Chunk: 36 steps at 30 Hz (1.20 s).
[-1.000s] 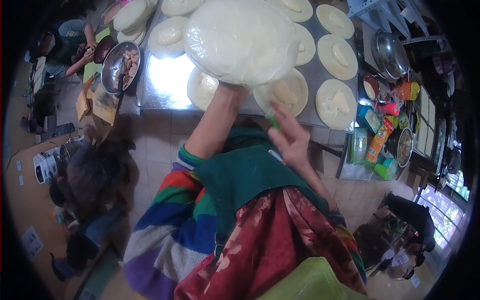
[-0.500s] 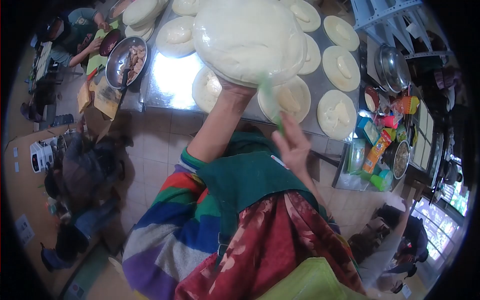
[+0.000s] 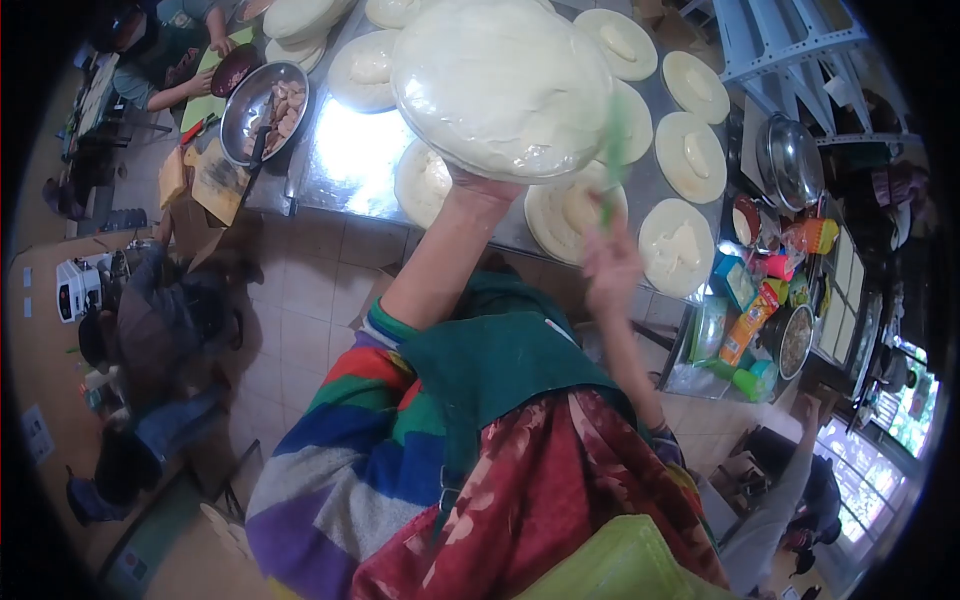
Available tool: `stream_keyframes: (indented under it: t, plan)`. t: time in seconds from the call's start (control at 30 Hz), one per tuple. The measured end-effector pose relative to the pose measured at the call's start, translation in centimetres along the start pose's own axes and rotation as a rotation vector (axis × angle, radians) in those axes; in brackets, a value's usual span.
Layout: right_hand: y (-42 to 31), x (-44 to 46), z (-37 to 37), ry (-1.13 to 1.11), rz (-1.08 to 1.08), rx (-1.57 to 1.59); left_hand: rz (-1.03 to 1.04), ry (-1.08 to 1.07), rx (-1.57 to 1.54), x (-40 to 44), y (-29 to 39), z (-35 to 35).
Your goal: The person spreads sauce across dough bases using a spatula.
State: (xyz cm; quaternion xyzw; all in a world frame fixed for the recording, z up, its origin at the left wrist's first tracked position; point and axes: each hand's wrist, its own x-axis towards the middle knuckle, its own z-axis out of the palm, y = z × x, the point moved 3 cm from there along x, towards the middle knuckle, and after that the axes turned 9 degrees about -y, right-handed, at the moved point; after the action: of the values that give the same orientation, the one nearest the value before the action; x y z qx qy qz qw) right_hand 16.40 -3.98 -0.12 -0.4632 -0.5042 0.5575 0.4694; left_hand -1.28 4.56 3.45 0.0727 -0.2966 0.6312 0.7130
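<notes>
A large plate-like round covered with smooth pale dough or cream (image 3: pixel 500 85) rests on my left hand (image 3: pixel 487 187), which supports it from below; most of the fingers are hidden under it. My right hand (image 3: pixel 612 255), blurred by motion, grips a green spatula-like tool (image 3: pixel 614 140) held upright by the round's right edge. Beneath and around lie several pale rounds with a raised middle, one of them (image 3: pixel 560 215) just left of my right hand, on the shiny metal table (image 3: pixel 330 190).
A steel bowl of chopped pieces (image 3: pixel 262 110) and a cutting board (image 3: pixel 218 185) stand left. Packets (image 3: pixel 748 325), a lidded pot (image 3: pixel 790 160) and a pale blue metal rack (image 3: pixel 790 50) are right. A co-worker (image 3: pixel 175 65) holds a dark bowl at upper left.
My right hand has moved up and right with the green tool, from below the round to beside its right edge. My left hand still holds the round. The view has shifted slightly.
</notes>
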Motion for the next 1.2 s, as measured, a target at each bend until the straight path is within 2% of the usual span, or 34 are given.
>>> stream_keyframes:
  t: [0.07,0.2,0.27,0.33,0.4,0.5,0.7,0.77,0.87,0.97,1.07,1.17,1.2]
  plan:
    - [0.1,-1.7,3.5,-0.093,-0.007,-0.159,0.013,-0.001,0.000,0.0,0.6,-0.2]
    - [-1.9,-1.2,7.3,-0.393,-0.264,-0.034,0.056,0.055,0.094,-0.9,2.7,-0.5]
    - [-2.7,-0.2,6.6,-0.414,0.021,0.233,0.093,0.068,0.130,-1.6,4.6,-0.5]
    - [-2.3,0.9,5.9,-0.345,0.147,0.477,0.149,0.091,0.181,-3.1,7.5,-0.6]
    - [-1.7,2.2,3.6,-0.308,0.187,0.602,0.205,0.113,0.236,-5.3,11.0,-0.6]
    - [-0.5,3.5,0.7,-0.228,0.232,0.587,0.269,0.140,0.295,-9.6,16.8,-0.9]
    - [2.1,4.0,0.4,-0.167,0.304,0.637,0.347,0.208,0.383,-17.5,26.2,-2.7]
    - [2.0,4.4,2.1,-0.145,0.333,0.618,0.389,0.343,0.471,-17.9,27.4,-3.5]
    - [1.3,5.3,5.0,-0.164,0.355,0.537,0.467,0.739,0.753,-17.7,28.5,-4.3]
    - [1.5,6.4,7.1,-0.193,0.360,0.487,0.316,0.781,0.642,-18.9,30.5,-5.9]
    - [1.9,7.4,8.8,-0.189,0.373,0.428,0.224,1.391,1.175,-23.3,34.6,-7.5]
    - [3.3,8.0,9.9,-0.175,0.402,0.362,-0.047,1.675,1.648,-24.0,36.6,-3.3]
    - [3.7,8.1,10.3,-0.172,0.420,0.336,0.082,1.638,1.782,-24.2,37.2,-2.6]
